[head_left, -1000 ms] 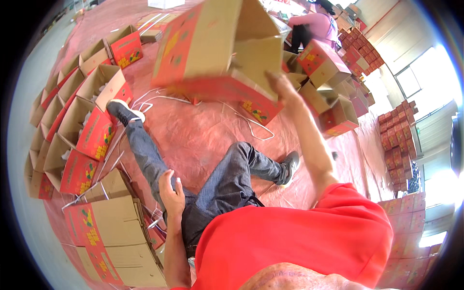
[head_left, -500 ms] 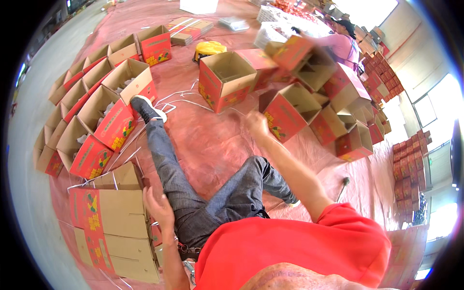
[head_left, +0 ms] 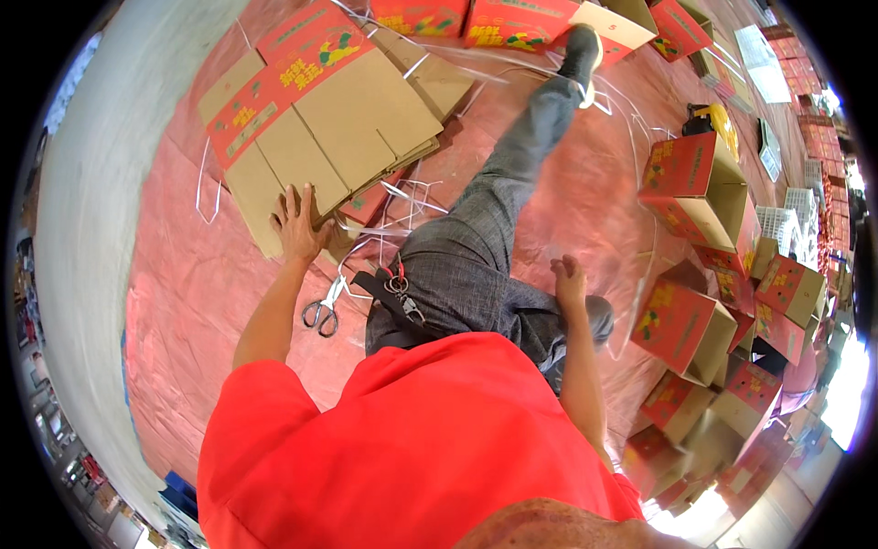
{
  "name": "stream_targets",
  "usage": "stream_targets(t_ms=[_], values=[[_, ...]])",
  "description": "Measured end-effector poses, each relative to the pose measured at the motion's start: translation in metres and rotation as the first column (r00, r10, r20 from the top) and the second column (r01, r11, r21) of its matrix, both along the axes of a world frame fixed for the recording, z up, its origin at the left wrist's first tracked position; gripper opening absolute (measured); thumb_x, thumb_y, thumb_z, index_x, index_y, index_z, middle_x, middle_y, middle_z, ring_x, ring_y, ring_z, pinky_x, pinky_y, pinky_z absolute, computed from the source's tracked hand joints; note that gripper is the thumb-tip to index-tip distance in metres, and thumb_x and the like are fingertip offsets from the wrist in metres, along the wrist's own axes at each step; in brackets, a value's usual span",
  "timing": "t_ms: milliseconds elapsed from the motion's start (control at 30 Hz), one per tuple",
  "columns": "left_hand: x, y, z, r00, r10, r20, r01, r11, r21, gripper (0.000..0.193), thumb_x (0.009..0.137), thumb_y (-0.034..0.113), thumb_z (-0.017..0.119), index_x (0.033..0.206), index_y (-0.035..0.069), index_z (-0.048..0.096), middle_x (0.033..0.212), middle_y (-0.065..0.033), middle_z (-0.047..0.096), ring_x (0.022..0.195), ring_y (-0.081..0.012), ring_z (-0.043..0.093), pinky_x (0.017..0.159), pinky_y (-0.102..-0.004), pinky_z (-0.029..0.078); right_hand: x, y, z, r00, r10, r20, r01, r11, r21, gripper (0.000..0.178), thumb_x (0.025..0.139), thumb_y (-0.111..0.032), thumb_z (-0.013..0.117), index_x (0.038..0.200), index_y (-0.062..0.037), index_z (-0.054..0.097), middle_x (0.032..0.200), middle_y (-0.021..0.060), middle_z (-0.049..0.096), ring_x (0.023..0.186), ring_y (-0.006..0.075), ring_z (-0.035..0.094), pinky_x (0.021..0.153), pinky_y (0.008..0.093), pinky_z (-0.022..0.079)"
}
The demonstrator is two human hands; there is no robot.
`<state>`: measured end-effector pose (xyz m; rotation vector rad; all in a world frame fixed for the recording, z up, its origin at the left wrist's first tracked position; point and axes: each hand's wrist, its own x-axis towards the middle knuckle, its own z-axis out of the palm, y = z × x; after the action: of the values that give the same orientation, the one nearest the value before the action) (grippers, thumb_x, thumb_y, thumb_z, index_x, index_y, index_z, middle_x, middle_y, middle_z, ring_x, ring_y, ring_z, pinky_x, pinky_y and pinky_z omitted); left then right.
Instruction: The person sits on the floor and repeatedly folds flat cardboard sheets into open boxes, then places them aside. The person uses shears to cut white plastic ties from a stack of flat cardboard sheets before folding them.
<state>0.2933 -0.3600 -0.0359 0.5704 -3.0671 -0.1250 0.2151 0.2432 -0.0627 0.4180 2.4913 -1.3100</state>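
Observation:
My left hand [head_left: 300, 227], fingers spread, rests on the near edge of a stack of flattened cardboard boxes [head_left: 357, 119], brown with red printed panels. The stack lies on the red sheet [head_left: 183, 320] to the left of my outstretched leg. My right hand [head_left: 569, 282] hovers beside my bent knee, loosely curled with thumb and fingers apart, and I see nothing in it. A pair of scissors [head_left: 320, 317] with black handles lies on the sheet near my hip. Loose white straps [head_left: 402, 194] tangle between the stack and my leg.
Open red boxes [head_left: 681, 329] stand and lean in a group on the right. More boxes [head_left: 521, 23] line the far side by my shoe. A yellow-and-black item [head_left: 721, 123] sits behind a box [head_left: 695, 192]. White crates [head_left: 777, 227] stand farther right.
My view has turned left, so the boxes have shifted right. My left hand has come down onto the flattened stack. My right arm has drawn back from the open boxes to my knee.

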Motion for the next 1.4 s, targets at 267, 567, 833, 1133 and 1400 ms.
stream_targets(t_ms=[267, 567, 833, 1133, 1400], values=[[-0.058, -0.030, -0.004, 0.986, -0.165, 0.001, 0.165, 0.982, 0.093, 0.123, 0.072, 0.046, 0.095, 0.171, 0.016, 0.028, 0.176, -0.0185, 0.027, 0.159, -0.0496, 0.024, 0.127, -0.0659, 0.022, -0.003, -0.004, 0.003, 0.995, 0.094, 0.024, -0.096, 0.988, 0.123, 0.040, 0.104, -0.015, 0.061, 0.136, 0.0088, 0.060, 0.117, 0.0208, 0.078, 0.111, 0.0269, 0.076, 0.098, 0.0360, 0.057], [-0.039, -0.010, 0.010, 0.945, -0.309, 0.105, 0.302, 0.950, 0.077, 0.117, 0.074, 0.036, 0.093, 0.169, 0.015, 0.029, 0.172, -0.0162, 0.032, 0.155, -0.0475, 0.030, 0.124, -0.0601, 0.034, 0.007, -0.002, -0.036, 0.999, 0.035, -0.020, -0.033, 0.996, 0.083, 0.038, 0.102, -0.015, 0.065, 0.132, 0.0076, 0.064, 0.116, 0.0227, 0.079, 0.109, 0.0284, 0.077, 0.099, 0.0382, 0.058], [-0.010, 0.032, -0.013, 0.921, -0.390, 0.013, 0.388, 0.918, 0.082, 0.103, 0.077, 0.026, 0.089, 0.166, 0.016, 0.037, 0.168, -0.0131, 0.038, 0.146, -0.0410, 0.041, 0.118, -0.0571, 0.038, 0.004, 0.002, -0.047, 0.997, 0.033, -0.069, -0.030, 0.999, 0.046, 0.038, 0.102, -0.018, 0.065, 0.131, 0.0066, 0.065, 0.114, 0.0223, 0.079, 0.108, 0.0302, 0.077, 0.097, 0.0388, 0.058], [-0.010, 0.043, 0.040, 0.950, -0.301, -0.085, 0.299, 0.954, -0.037, 0.076, 0.089, 0.013, 0.072, 0.159, 0.002, 0.044, 0.159, -0.0273, 0.045, 0.145, -0.0481, 0.043, 0.119, -0.0571, 0.040, 0.004, -0.014, -0.006, 0.984, 0.129, -0.125, -0.100, 0.971, 0.216, 0.036, 0.102, -0.021, 0.067, 0.129, 0.0039, 0.068, 0.114, 0.0225, 0.078, 0.108, 0.0332, 0.076, 0.096, 0.0428, 0.058], [-0.106, 0.084, 0.328, 0.911, -0.396, -0.117, 0.408, 0.906, 0.111, 0.051, 0.098, 0.001, 0.051, 0.149, 0.003, 0.054, 0.108, -0.0237, 0.067, 0.109, -0.0399, 0.066, 0.091, -0.0489, 0.053, -0.007, -0.001, -0.028, 0.985, 0.127, -0.114, -0.108, 0.981, 0.160, 0.042, 0.101, -0.028, 0.069, 0.129, 0.0033, 0.069, 0.119, 0.0251, 0.077, 0.111, 0.0386, 0.075, 0.098, 0.0457, 0.058]])
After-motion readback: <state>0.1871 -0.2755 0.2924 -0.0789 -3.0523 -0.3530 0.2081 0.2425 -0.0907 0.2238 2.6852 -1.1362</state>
